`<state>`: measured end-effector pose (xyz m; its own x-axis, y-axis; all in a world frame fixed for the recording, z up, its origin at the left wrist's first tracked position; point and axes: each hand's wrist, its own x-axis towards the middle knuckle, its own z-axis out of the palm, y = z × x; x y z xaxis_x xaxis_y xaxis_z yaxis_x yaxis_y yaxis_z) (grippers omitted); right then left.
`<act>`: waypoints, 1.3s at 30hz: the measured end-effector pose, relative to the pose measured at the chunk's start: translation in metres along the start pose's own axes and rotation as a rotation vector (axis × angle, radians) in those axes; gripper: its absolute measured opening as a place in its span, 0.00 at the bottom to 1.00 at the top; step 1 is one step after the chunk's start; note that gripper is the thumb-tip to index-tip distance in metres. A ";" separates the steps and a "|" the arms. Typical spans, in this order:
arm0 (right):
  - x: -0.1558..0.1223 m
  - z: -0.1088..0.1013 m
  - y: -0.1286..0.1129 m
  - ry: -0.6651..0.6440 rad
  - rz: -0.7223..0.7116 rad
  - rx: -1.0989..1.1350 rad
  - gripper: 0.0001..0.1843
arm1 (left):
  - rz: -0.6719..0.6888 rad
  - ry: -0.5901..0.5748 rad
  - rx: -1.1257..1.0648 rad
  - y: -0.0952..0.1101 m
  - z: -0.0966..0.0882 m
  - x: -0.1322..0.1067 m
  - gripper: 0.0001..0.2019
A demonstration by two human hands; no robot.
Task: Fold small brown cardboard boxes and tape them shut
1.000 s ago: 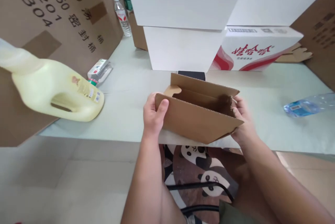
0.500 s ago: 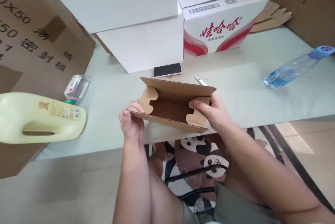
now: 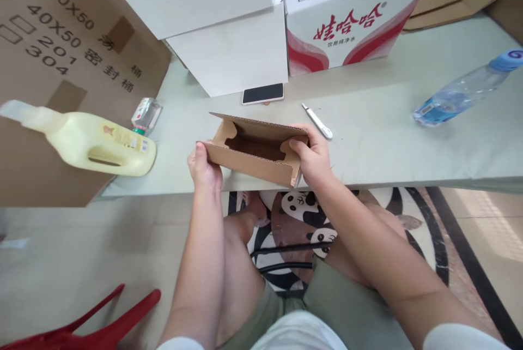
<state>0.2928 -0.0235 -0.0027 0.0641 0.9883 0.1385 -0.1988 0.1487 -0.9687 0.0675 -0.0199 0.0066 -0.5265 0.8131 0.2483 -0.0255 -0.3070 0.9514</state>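
Table edge (image 3: 388, 175), box (image 3: 253, 162), half-hidden left hand (image 3: 204, 169)

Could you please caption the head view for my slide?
Left hand and right hand grip an open cardboard box at the table.

A pale green table (image 3: 408, 143) runs across the room above a beige tiled floor (image 3: 61, 263). A panda-patterned rug (image 3: 302, 213) with a dark border lies under the table's near edge. Red plastic legs (image 3: 102, 323) show at lower left. A bright patch of light falls on the floor at right.
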 end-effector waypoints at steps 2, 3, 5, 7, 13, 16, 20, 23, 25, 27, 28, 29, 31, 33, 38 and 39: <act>-0.008 -0.006 -0.003 0.015 -0.057 -0.026 0.14 | -0.017 -0.004 -0.006 0.002 0.001 -0.011 0.29; -0.012 -0.010 -0.005 0.023 -0.101 -0.049 0.15 | -0.021 -0.003 -0.015 0.003 0.002 -0.016 0.28; -0.020 -0.019 -0.008 0.027 -0.197 -0.096 0.14 | -0.025 0.006 -0.030 0.004 0.004 -0.025 0.28; -0.024 -0.030 -0.009 0.018 -0.265 -0.121 0.12 | -0.030 0.012 -0.018 0.003 0.009 -0.032 0.28; -0.022 -0.046 -0.003 0.020 -0.274 -0.181 0.15 | -0.030 -0.031 0.052 0.001 0.024 -0.041 0.26; -0.022 -0.044 -0.003 0.054 -0.296 -0.215 0.10 | -0.022 -0.043 0.051 -0.003 0.025 -0.040 0.26; -0.023 -0.046 -0.003 0.012 -0.308 -0.273 0.07 | 0.052 -0.048 0.072 -0.008 0.022 -0.037 0.27; -0.022 -0.049 -0.002 -0.005 -0.272 -0.292 0.10 | 0.049 -0.100 0.124 -0.010 0.021 -0.034 0.23; -0.021 -0.051 -0.001 -0.010 -0.250 -0.237 0.11 | 0.006 -0.131 0.132 -0.009 0.019 -0.031 0.19; -0.018 -0.051 0.002 -0.017 -0.223 -0.176 0.14 | -0.084 -0.136 0.100 -0.008 0.015 -0.026 0.16; -0.017 -0.052 0.004 -0.015 -0.204 -0.155 0.16 | -0.138 -0.123 0.069 -0.007 0.012 -0.023 0.16; -0.015 -0.051 0.007 -0.016 -0.176 -0.144 0.17 | -0.192 -0.099 0.031 -0.007 0.008 -0.019 0.16; -0.012 -0.050 0.013 -0.070 -0.090 -0.154 0.19 | -0.278 -0.035 -0.046 -0.006 -0.001 -0.010 0.15; -0.011 -0.048 0.018 -0.170 -0.010 -0.172 0.23 | -0.341 0.010 -0.099 -0.006 -0.007 -0.001 0.13; -0.017 -0.038 0.014 -0.128 -0.191 -0.027 0.40 | -0.528 0.058 -0.070 -0.010 0.014 -0.011 0.10; -0.019 -0.037 0.009 -0.118 -0.247 -0.016 0.40 | -0.629 0.030 -0.036 -0.011 0.022 -0.020 0.11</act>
<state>0.3259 -0.0426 -0.0222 -0.0057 0.9193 0.3935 -0.1754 0.3865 -0.9054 0.0969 -0.0218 -0.0051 -0.4253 0.8294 -0.3623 -0.3662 0.2084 0.9069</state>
